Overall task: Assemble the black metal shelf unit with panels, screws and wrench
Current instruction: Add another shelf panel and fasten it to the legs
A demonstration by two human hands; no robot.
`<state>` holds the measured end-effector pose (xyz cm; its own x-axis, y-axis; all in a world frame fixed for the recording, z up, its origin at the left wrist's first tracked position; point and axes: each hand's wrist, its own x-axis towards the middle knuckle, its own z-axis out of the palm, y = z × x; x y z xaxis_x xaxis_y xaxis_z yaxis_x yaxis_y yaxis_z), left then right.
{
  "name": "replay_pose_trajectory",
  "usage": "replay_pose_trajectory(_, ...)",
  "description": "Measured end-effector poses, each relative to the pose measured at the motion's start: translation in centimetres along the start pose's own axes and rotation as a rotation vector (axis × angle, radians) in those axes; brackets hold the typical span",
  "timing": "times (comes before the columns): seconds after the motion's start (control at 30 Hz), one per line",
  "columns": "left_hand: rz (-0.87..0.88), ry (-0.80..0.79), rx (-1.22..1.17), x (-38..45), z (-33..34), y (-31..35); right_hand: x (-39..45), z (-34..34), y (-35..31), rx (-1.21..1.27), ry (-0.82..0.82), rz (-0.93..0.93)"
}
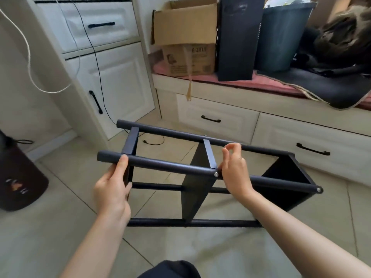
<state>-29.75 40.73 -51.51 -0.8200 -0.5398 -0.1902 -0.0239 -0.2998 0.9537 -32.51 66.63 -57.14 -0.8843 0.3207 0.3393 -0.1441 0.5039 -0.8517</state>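
Observation:
The black metal shelf unit (170, 166) lies on its side on the tiled floor, four round poles running left to right. A middle panel (195, 189) and an end panel (285, 183) sit between the poles; a crossbar (131, 141) joins the left ends. Silver screw heads show on the near upper pole at the middle joint (216, 174) and at the right end (318, 190). My left hand (113, 189) grips that pole near its left end. My right hand (234, 169) lies over the pole beside the middle screw, thumb and forefinger curled together with nothing visible between them. No wrench shows.
White cabinets (112, 77) stand at the left with cables hanging down. A drawer bench (220, 117) behind the shelf carries a cardboard box (186, 37), a tall black panel (239, 39) and a dark bin (281, 37). A dark round container (18, 177) sits at the left.

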Motion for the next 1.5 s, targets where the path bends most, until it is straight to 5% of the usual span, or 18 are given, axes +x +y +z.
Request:
replay_pose_trajectory(0.5, -0.365, -0.183, 0.061, -3.9, -2.0, -11.0, -2.4, -5.2, 6.8, -0.294, -0.079, 0.091)
replay_pose_trajectory(0.83, -0.411, -0.224, 0.124, -4.4, -2.6, -13.9, -2.4, -6.5, 7.6, -0.439, -0.102, 0.197)
replay_pose_trajectory(1.0, -0.387, -0.248, 0.179, -3.7, -3.3, -14.0, -1.2, -4.6, 5.8, -0.455, -0.042, 0.026)
replay_pose_trajectory(1.2, -0.333, -0.299, 0.214, -2.5, -3.9, -14.1, -1.2, -0.3, 3.8, -0.223, -0.35, -0.014)
replay_pose_trajectory(1.5, -0.031, -0.71, 0.678, 2.1, -4.8, -12.1, -0.7, 5.1, 2.8, 0.011, -0.903, 0.28)
